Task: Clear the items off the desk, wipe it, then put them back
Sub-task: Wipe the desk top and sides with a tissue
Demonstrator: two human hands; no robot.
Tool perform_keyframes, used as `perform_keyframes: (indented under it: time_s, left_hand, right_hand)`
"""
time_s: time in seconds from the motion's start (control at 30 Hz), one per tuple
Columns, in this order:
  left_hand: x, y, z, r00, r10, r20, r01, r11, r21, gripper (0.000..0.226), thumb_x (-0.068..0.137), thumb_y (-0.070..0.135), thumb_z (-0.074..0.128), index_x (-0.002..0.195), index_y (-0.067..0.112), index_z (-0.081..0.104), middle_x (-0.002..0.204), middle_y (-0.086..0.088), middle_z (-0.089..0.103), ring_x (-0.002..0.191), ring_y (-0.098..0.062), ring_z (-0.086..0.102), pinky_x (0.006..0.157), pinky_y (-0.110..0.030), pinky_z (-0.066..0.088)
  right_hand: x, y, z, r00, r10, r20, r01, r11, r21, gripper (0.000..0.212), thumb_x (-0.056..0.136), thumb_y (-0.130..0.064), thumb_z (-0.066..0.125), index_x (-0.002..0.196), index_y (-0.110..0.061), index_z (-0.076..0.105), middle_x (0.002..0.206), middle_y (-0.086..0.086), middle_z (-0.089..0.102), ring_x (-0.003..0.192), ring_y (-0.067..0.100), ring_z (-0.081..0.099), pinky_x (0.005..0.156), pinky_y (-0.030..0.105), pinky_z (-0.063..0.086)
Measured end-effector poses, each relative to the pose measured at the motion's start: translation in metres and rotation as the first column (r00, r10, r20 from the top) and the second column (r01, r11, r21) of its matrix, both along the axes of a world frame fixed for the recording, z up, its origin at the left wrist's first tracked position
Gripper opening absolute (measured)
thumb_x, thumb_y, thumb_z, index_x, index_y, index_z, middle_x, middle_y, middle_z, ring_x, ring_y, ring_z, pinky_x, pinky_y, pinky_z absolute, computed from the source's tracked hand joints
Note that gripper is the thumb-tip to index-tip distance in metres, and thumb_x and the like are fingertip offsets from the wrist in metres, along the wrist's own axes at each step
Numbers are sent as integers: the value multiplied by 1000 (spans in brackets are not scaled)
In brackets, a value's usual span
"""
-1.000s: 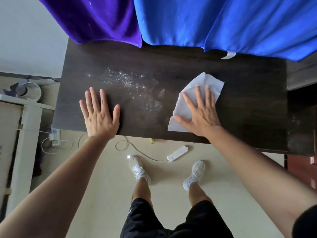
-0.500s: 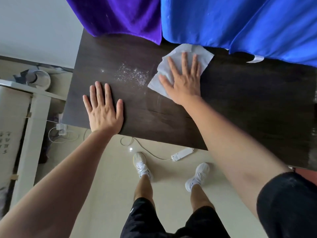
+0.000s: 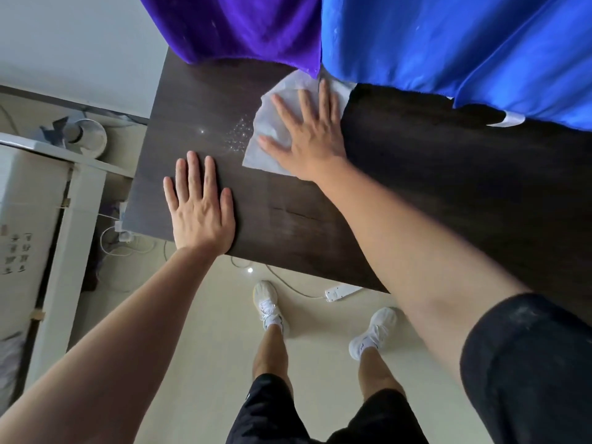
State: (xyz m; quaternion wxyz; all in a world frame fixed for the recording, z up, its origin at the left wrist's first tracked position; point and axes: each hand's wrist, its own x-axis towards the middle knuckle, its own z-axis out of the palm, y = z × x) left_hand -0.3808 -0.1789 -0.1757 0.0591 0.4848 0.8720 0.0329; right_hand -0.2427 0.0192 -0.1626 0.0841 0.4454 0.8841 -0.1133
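Pressing white wipe (image 3: 272, 123) onto desk (image 3: 448, 161), right hand (image 3: 307, 133) lies flat.

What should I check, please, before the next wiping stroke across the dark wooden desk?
1. White paper wipe flat under right hand: ok, straight fingers press it.
2. Left hand bracing dark wooden desk: ok, flat near the front edge.
3. Glistening wet specks cleared: not ok, a patch lies just left of the wipe.
4. Path to the specks free: ok, nothing lies between.
5. Purple cloth and blue cloth clear of the wipe: cannot tell, their hems overlap its far corner in view.
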Motion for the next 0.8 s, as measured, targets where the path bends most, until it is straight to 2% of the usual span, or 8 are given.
perform_keyframes:
  time_s: [0.1,0.2,0.27,0.4,0.57,0.63,0.7,0.8]
  left_hand:
    - [0,0,-1,1000,1,2,-1,1000,9,60,102,40,24,157,17,16,166,-9,9,153,-28,5,123,-51,4]
    - [1,-2,0,1000,12,18,-12,1000,14,60,102,40,24,157,18,15,166,-9,8,153,-28,4,123,-51,3]
    - [1,-1,1,1000,13,18,-13,1000,14,60,102,40,24,157,18,15,166,-9,8,153,-28,4,123,-51,4]
    - [3,0,0,1000,15,25,-16,1000,11,61,102,42,24,157,17,15,166,-10,8,153,-28,4,122,-52,5]
    - [2,1,0,1000,14,17,-15,1000,21,61,102,43,24,157,17,17,165,-11,10,152,-28,6,122,-52,5]
    - [2,-1,-1,1000,16,19,-16,1000,26,61,102,43,25,156,17,19,165,-11,12,152,-29,7,122,-51,6]
    - [1,-1,-2,1000,8,21,-9,999,38,61,102,43,25,156,16,19,165,-11,13,152,-29,7,122,-52,6]
    - [0,-1,-2,999,7,37,-8,1000,19,63,101,45,24,157,16,18,165,-11,10,152,-29,5,122,-53,5]
  right_hand:
    - [11,-24,-4,990,142,-16,-142,990,13,84,89,-82,16,160,-38,10,168,12,11,152,47,-6,123,58,-1]
    - [63,-66,-9,965,262,-20,-261,965,12,85,88,-84,21,160,-38,12,168,12,12,153,43,-5,124,57,2]
    - [101,-58,-7,984,179,-6,-179,984,13,87,86,-86,23,159,-41,11,168,11,11,154,42,-6,124,56,2]
    - [155,-5,-1,986,-153,69,151,988,38,91,83,-91,18,158,-42,4,168,15,7,152,46,-6,123,59,2]
    - [100,26,-4,940,-331,81,326,943,67,98,78,-94,7,159,-37,4,161,25,19,146,59,-3,117,71,-3]
    - [56,18,-3,972,-227,65,223,973,52,97,79,-92,8,159,-37,6,162,23,19,147,59,-2,117,71,-3]
    - [24,-5,-3,997,-68,38,66,997,50,93,81,-90,12,159,-39,7,167,17,9,148,55,-7,117,69,-4]
    - [26,-61,-3,995,100,19,-100,994,39,90,83,-87,21,159,-41,11,169,11,1,149,53,-9,118,68,-1]
